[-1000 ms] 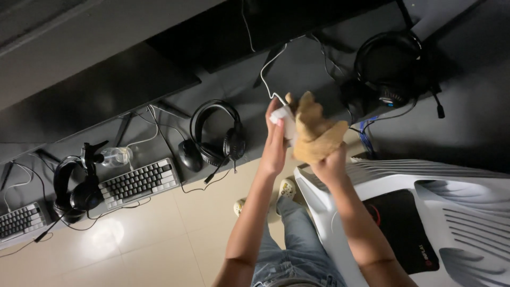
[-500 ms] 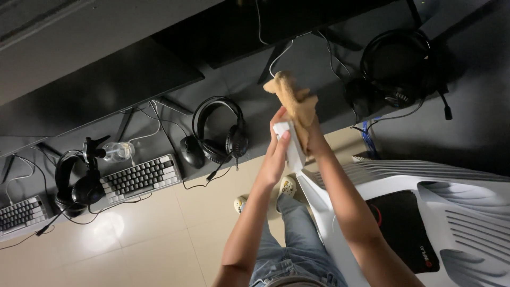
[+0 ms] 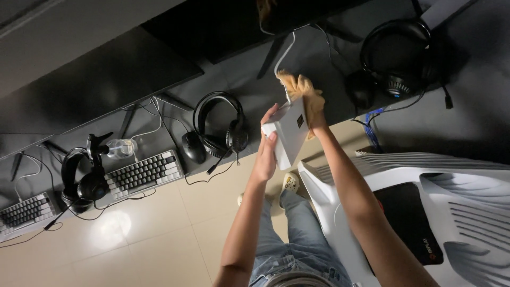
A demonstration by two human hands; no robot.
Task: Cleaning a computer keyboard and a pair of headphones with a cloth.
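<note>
My left hand point(image 3: 267, 150) grips a white flat device point(image 3: 289, 134), probably a keyboard seen from its back, and holds it tilted up above the dark desk point(image 3: 249, 90). A white cable point(image 3: 281, 57) runs from the device toward the monitor. My right hand point(image 3: 314, 109) is closed on a tan cloth point(image 3: 298, 87) pressed against the desk just behind the device's upper end. Both my arms reach forward over my jeans and a white chair.
On the desk are black headphones point(image 3: 220, 125), a black mouse point(image 3: 193, 146), a white-grey keyboard point(image 3: 143, 172), a headset on a stand point(image 3: 81, 178), a clear bottle point(image 3: 120, 148) and more headphones point(image 3: 397, 58) at the right. A white chair point(image 3: 425, 191) stands right of me.
Both hands have moved farther out over the desk. The white device has swung up into a steeper tilt, and the cloth has gone from in front of it to the desk behind it.
</note>
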